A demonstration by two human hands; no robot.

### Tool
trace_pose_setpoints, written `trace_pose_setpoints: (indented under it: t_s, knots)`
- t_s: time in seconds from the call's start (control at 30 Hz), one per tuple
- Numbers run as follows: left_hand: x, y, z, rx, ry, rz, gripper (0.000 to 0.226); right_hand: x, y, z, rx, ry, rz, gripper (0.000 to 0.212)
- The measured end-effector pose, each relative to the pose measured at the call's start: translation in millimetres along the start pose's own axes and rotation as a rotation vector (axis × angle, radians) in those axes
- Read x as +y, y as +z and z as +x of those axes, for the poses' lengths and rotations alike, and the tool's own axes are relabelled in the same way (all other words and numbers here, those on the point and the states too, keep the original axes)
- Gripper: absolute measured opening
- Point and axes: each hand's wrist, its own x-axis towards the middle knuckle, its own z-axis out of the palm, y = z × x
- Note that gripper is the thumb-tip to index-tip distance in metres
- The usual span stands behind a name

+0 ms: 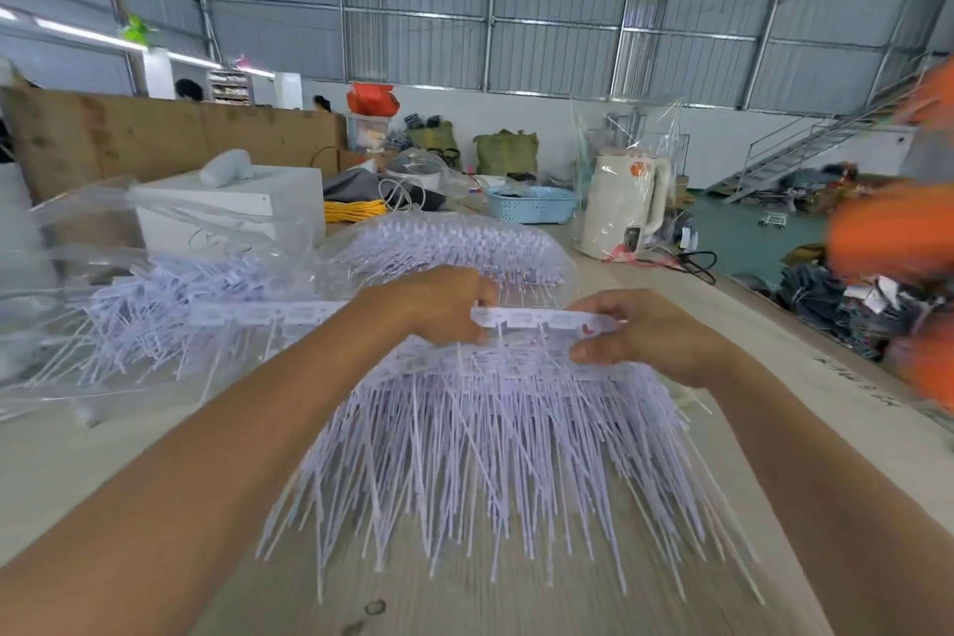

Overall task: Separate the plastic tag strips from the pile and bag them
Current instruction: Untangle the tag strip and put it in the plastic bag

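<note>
Thin white tails of the pile (490,455) fan out across the desk (103,470) closest to view. On the left, a clear bag (155,284) already holds loose strips. Moving right, the left hand (439,305) and right hand (645,336) each pinch an end of one tag strip (542,318), held just above the pile's top edge. To do this well, I'd lift the strip level and slowly, so its tails slide free without dragging neighbours.
</note>
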Motion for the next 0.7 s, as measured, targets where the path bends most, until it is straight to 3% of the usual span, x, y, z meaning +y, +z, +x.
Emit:
trace_pose_setpoints:
  t_s: [0.1,0.17,0.27,0.37,0.6,0.7]
  knots:
    - [-4,12,0,-0.124,-0.038,-0.039,0.063,6,-2,-3,0.011,-0.001,0.06,0.012]
    - [0,22,4,-0.145,0.032,-0.208,0.055,7,-2,-5,0.069,-0.025,0.071,0.006]
    - [15,31,9,-0.06,0.099,-0.447,0.029,6,0,-6,0.096,-0.03,0.138,0.01]
    - [32,34,18,0.06,0.101,-0.527,0.019,1,5,-5,0.102,-0.028,0.154,0.011]
    - [46,36,29,0.203,0.055,-0.54,0.042,1,7,-2,0.102,0.069,0.287,0.007]
    - [48,41,30,0.205,0.037,-0.579,0.048,2,10,-4,0.119,0.059,0.141,0.007]
